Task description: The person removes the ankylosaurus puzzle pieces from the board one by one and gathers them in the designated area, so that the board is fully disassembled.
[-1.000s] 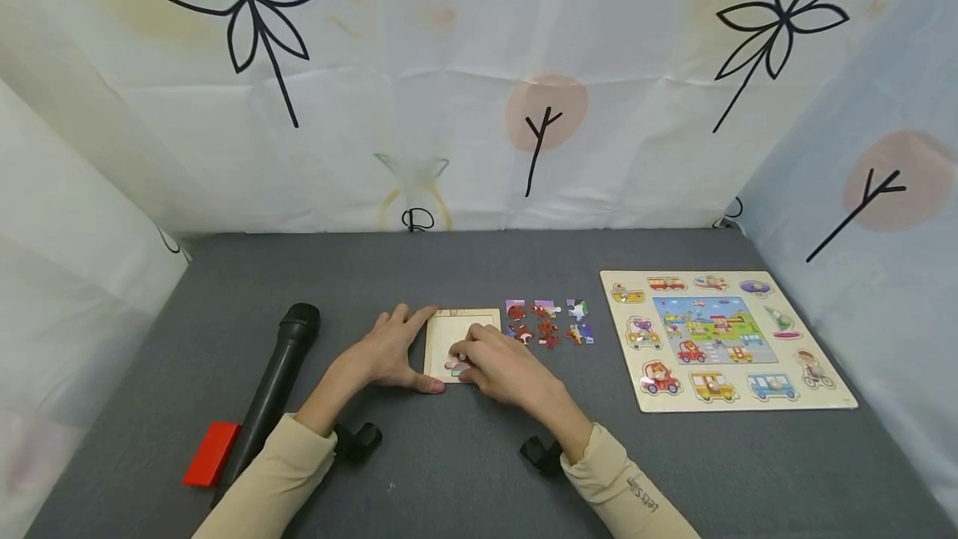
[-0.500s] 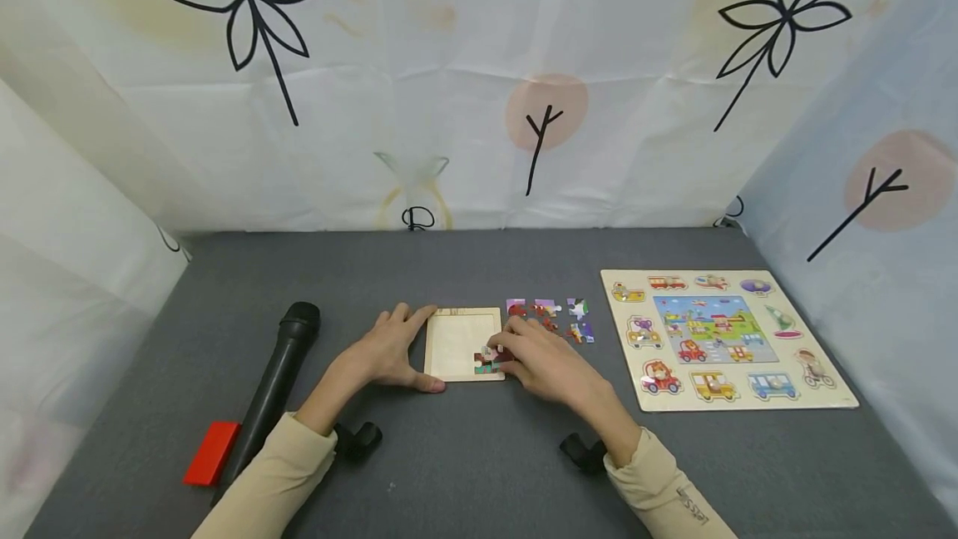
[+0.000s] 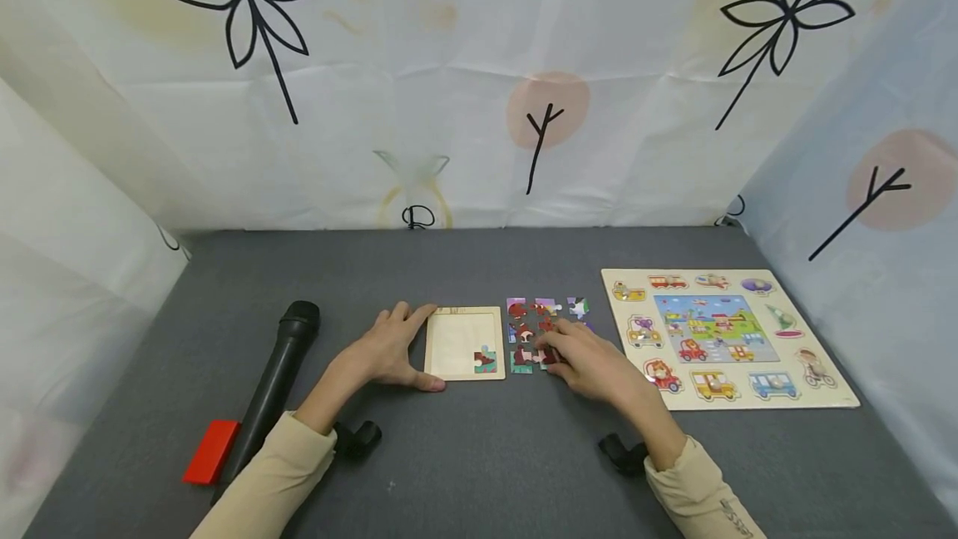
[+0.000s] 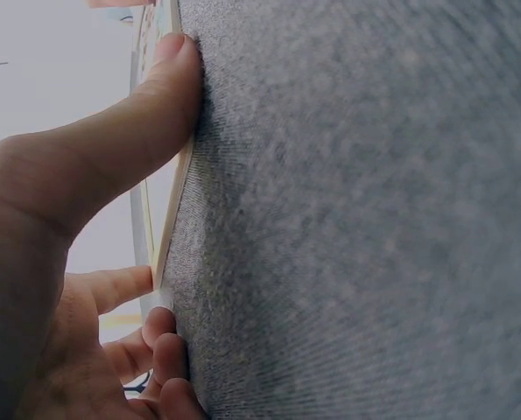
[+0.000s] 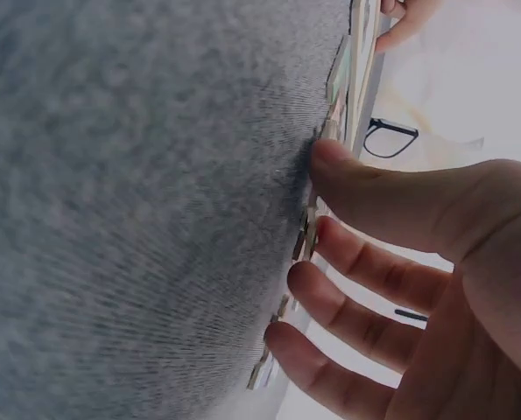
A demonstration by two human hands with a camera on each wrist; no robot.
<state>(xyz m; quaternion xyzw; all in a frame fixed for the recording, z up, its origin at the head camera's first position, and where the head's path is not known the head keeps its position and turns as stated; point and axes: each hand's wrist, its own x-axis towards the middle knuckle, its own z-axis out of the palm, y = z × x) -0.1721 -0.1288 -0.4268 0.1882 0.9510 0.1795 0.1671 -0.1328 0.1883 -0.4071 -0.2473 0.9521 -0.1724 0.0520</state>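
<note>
My left hand (image 3: pixel 385 349) rests at the left side of a small wooden puzzle tray (image 3: pixel 452 335). Its thumb touches the near corner and its index finger the far corner. One red-and-green puzzle piece (image 3: pixel 485 359) lies in the tray's near right corner. My right hand (image 3: pixel 595 363) is over the loose pieces right of the tray, thumb and index fingertips at the edges of a jigsaw piece (image 3: pixel 545 358), which they partly hide. Beside it lies another piece (image 3: pixel 520 361), its green base showing. Farther back are more pieces (image 3: pixel 518 309), some behind the right hand.
A large wooden puzzle board (image 3: pixel 729 389) with printed vehicles lies at the right. To the left lie a black microphone (image 3: pixel 273 389) and a red block (image 3: pixel 212 452). White cloth walls (image 3: pixel 464 65) stand around the grey table (image 3: pixel 464 464).
My right hand has moved right, out of the tray and over the loose pieces. The piece inside has shifted into the tray's near right corner. The left hand has stayed in place.
</note>
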